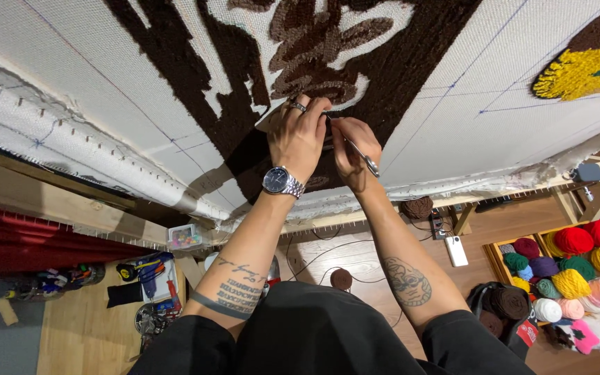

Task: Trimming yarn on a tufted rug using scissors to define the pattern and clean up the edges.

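Scissors [364,158] were clamped in right hand [351,149], trimming brown pile [397,66]; left hand [298,135] pressed flat, fingers together. Next cut needs steady, shallow snips.

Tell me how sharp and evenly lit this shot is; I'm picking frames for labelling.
Head view: hands sharp, left hand and right hand with scissors against the stretched tufting cloth; lighting even, soft shadow below the frame; wide-lens bending at the edges; yarn balls slightly soft.
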